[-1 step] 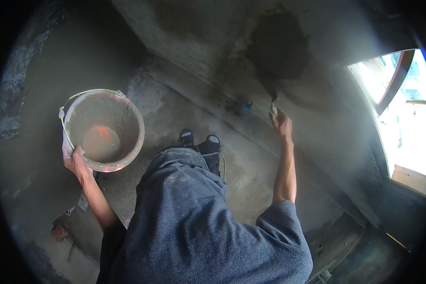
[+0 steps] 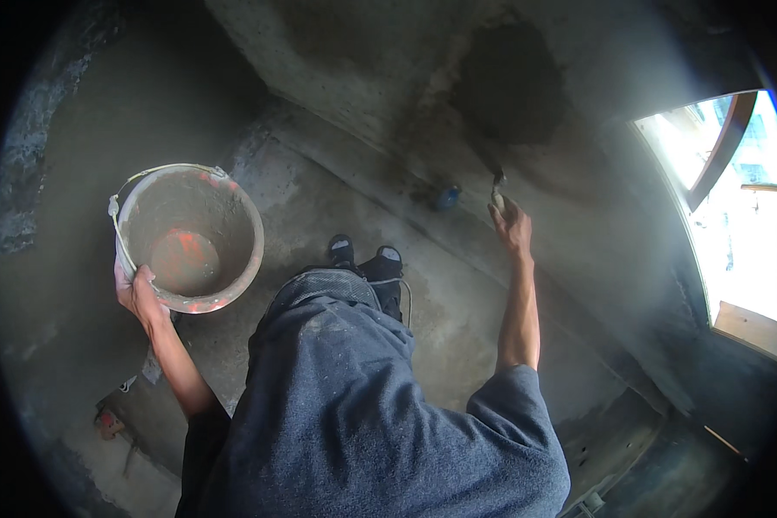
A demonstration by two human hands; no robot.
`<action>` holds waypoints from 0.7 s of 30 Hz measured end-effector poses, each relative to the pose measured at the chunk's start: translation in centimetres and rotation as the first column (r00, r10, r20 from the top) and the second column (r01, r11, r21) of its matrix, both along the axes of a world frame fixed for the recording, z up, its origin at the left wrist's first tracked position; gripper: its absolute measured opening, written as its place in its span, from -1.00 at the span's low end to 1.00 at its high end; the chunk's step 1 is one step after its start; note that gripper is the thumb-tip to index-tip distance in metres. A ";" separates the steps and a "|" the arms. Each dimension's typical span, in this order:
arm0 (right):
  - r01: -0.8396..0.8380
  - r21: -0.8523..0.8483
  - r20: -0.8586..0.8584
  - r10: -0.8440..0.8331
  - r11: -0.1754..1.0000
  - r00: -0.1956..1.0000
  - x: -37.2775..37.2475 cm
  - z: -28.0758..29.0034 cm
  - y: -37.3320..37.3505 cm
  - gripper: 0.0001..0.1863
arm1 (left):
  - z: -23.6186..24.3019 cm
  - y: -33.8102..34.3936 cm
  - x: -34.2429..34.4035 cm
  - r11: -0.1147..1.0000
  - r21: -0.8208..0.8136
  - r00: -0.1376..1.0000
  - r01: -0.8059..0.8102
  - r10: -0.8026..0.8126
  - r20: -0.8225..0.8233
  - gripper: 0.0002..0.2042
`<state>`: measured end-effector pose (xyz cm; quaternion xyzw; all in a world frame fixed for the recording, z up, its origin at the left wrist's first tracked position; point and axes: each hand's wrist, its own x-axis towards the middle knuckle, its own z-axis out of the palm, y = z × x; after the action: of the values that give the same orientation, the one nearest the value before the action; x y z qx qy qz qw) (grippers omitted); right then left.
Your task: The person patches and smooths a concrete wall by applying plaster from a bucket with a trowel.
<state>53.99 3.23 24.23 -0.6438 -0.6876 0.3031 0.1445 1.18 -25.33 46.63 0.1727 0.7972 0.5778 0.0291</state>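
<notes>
On the left, my left hand [image 2: 140,295] is closed on the near rim of a round bucket [image 2: 240,272]. Its inside is smeared with grey mortar, and orange-red patches show at the bottom and along the rim. The thin wire handle [image 2: 115,226] hangs over the bucket's left side. My right hand [image 2: 515,229], arm stretched forward, is wrapped round the grip of a trowel [image 2: 498,183]. The trowel's dark blade is seen nearly edge-on against the wall, so its face is hidden. Just beyond it lies a dark damp patch [image 2: 509,82] on the grey wall.
A small blue object [image 2: 448,198] sits at the foot of the wall. On the right is a bright window opening [image 2: 742,233] with a wooden board [image 2: 751,330] at its lower edge. A reddish tool-like item [image 2: 109,425] lies at the lower left. My shoes [image 2: 380,261] stand on the concrete floor.
</notes>
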 end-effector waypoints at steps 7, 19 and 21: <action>0.042 0.055 -0.079 -0.038 0.998 0.996 -2.4 0.8 3.3 -0.46 | -0.6 0.3 -1.1 0.999 -0.035 1.000 0.009 -0.009 0.011 -0.43; 0.192 -0.027 -0.073 -0.193 0.981 0.978 -1.3 -0.1 2.4 -0.49 | -2.1 -1.0 -2.4 0.998 0.003 0.997 -0.065 0.065 0.029 -0.41; 0.189 0.000 -0.058 -0.188 0.982 0.980 -0.3 -1.8 2.4 -0.46 | -2.6 -1.1 -2.9 0.998 0.012 0.997 -0.068 0.067 0.049 -0.41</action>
<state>53.64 5.60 22.42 -0.6966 -0.6199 0.3046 0.1943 -1.76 -26.44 44.07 0.1317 0.7975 0.5881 0.0279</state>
